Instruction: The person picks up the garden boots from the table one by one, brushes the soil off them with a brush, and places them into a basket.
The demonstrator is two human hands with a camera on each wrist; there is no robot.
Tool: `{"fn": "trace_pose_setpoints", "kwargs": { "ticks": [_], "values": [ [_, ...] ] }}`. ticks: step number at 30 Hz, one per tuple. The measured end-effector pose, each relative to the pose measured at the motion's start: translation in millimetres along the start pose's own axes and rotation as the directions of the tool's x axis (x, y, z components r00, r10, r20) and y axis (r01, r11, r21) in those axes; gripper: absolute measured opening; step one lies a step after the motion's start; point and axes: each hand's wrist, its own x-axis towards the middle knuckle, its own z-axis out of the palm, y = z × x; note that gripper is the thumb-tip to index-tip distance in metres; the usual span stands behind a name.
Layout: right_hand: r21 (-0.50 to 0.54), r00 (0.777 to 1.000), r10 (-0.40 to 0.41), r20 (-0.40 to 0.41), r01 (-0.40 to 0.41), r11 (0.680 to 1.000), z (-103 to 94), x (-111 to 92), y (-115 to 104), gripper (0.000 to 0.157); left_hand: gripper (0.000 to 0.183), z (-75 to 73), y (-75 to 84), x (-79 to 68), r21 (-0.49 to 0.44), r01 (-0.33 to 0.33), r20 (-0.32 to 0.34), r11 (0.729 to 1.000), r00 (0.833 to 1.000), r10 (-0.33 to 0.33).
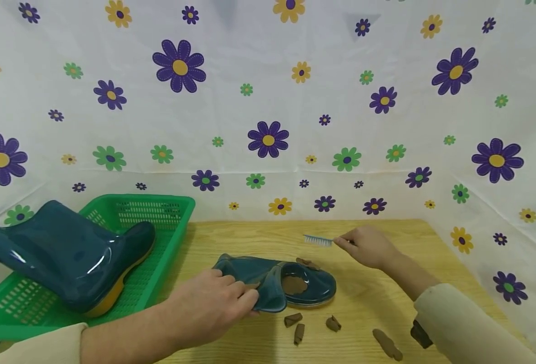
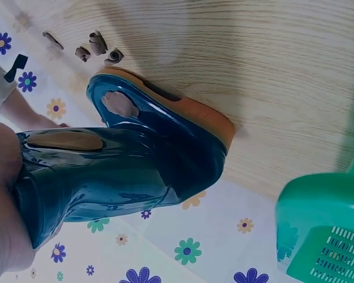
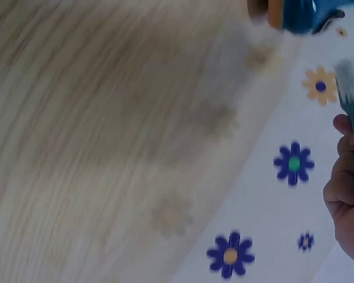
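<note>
A dark teal rubber boot (image 1: 320, 284) lies on the table, its shaft gripped near the top opening by my left hand (image 1: 206, 306). Brown, mud-like patches cling to it: one on the shaft (image 2: 65, 140) and one on the foot part (image 2: 119, 104), as the left wrist view shows. To the right of the boot, my right hand (image 1: 369, 247) holds a small blue brush (image 1: 318, 240) by its handle. The pale bristles point down, apart from the boot. In the right wrist view, the brush (image 3: 353, 88) is partly cut off by the frame edge.
On the left stands a green plastic basket (image 1: 169, 253) with a second teal boot (image 1: 81, 247) lying in it. Several curled brown pieces (image 1: 293, 319) are scattered on the wooden table (image 1: 363, 303) in front of the boot. A flower-printed sheet (image 1: 231, 116) hangs behind.
</note>
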Motion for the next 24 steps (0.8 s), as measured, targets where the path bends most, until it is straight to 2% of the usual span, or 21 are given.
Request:
{"fn": "trace_pose_setpoints", "kwargs": {
  "ticks": [1, 4, 7, 11, 17, 20, 24],
  "values": [
    [0.018, 1.0, 0.018, -0.007, -0.017, 1.0, 6.3, 4, -4, 0.035, 0.029, 0.1, 0.2, 0.3, -0.003, 0.0, 0.005, 1.0, 1.0, 0.0],
    [0.038, 1.0, -0.018, 0.019, 0.017, 0.999, 20.9, 11, -14, 0.037, 0.031, 0.9, 0.7, 0.7, -0.01, -0.003, 0.005, 1.0, 1.0, 0.003],
    [0.063, 0.997, -0.049, 0.067, 0.045, 0.997, 22.7, 10, -20, 0.041, 0.03, 1.6, -0.6, 0.9, 0.001, -0.008, -0.027, 1.0, 1.0, 0.008],
    [0.095, 0.993, -0.055, 0.108, 0.044, 0.995, 8.4, 0, -14, 0.045, 0.027, 2.2, -3.1, 2.2, 0.031, 0.001, -0.072, 1.0, 0.997, 0.001],
    [0.108, 0.981, -0.097, 0.169, 0.08, 0.991, -18.3, -12, -5, 0.039, 0.026, -0.6, -4.4, 6.8, 0.03, 0.019, -0.072, 0.999, 0.997, -0.016],
    [0.062, 0.987, -0.116, 0.115, 0.109, 0.992, -11.1, -15, -10, 0.037, 0.028, -1.5, -5.0, 7.6, 0.022, 0.031, -0.072, 0.999, 0.997, -0.029],
    [-0.013, 0.997, -0.068, -0.045, 0.068, 0.998, 22.8, -23, -24, 0.035, 0.029, -1.3, -5.9, 7.1, 0.007, 0.042, -0.073, 0.999, 0.996, -0.042]
  ]
}}
